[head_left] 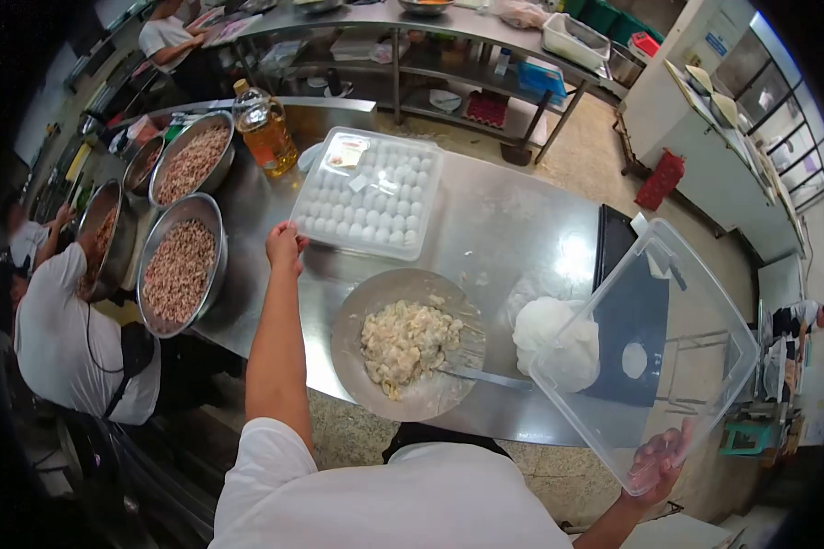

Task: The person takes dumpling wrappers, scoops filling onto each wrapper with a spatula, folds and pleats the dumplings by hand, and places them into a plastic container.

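Note:
My left hand (286, 245) has its fingers closed on the lower left corner of a clear lidded box (368, 194) filled with rows of small white balls. In my right hand (659, 462), at the lower right, is a clear plastic lid (650, 352), held tilted above the table's right end. Between my arms a round metal bowl (412, 403) holds a pale chunky mixture (407, 343) and a metal utensil (485, 376). A white dough mass (558, 343) lies right of the bowl, partly seen through the lid.
Bowls of minced filling (181, 265) stand at the left, beside an oil bottle (267, 133). A person in a white shirt (82, 343) works at the left; another person (174, 46) stands at the upper left. A dark blue mat (627, 352) lies on the metal table (513, 224).

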### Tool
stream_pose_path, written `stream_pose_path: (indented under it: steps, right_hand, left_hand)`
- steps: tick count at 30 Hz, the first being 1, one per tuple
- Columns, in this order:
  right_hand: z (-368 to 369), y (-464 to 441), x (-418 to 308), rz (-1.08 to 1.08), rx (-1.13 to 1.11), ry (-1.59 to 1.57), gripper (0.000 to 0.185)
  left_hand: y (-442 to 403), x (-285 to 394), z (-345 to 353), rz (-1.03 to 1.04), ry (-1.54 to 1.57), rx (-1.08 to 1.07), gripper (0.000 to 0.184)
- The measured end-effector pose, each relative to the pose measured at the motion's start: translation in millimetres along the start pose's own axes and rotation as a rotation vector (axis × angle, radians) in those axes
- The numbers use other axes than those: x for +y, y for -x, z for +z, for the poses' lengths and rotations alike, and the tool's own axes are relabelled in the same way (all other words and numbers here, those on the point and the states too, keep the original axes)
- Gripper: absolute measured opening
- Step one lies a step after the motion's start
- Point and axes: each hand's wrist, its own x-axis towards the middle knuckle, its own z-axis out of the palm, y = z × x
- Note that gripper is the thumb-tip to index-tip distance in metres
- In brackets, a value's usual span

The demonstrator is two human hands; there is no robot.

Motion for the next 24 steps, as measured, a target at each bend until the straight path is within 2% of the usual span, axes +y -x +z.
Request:
stream_pose_path:
  steps: [5, 8, 10, 16, 20, 22, 24]
  right_hand:
    - [6.2, 3.8, 0.7, 0.019, 0.091, 0.033, 0.089]
    - [6.2, -1.0, 8.4, -0.006, 0.091, 0.019, 0.087]
    - [2.0, -3.0, 13.0, -0.004, 0.096, -0.001, 0.087]
    - [-11.2, -1.0, 6.5, -0.042, 0.135, -0.003, 0.087]
    - [-19.4, 3.1, 3.1, -0.073, 0.188, -0.010, 0.086]
    - [-23.4, 3.6, 3.9, -0.074, 0.208, -0.004, 0.086]
    - [-27.4, 3.4, 7.8, -0.079, 0.230, -0.004, 0.085]
  left_hand:
    - [1.8, 5.4, 10.8, -0.026, 0.097, 0.077, 0.019]
    - [-1.0, 10.6, 10.7, -0.001, -0.021, 0.061, 0.017]
    - [4.5, 20.0, 11.3, 0.081, -0.337, 0.041, 0.013]
    - [-12.0, 5.8, 12.7, 0.145, -0.256, 0.179, 0.010]
    - [-1.9, 1.2, 18.1, 0.158, -0.251, 0.179, 0.014]
    - [2.6, 0.8, 20.7, 0.073, -0.206, 0.130, 0.017]
    - [6.9, -2.5, 23.5, 0.079, -0.170, 0.142, 0.017]
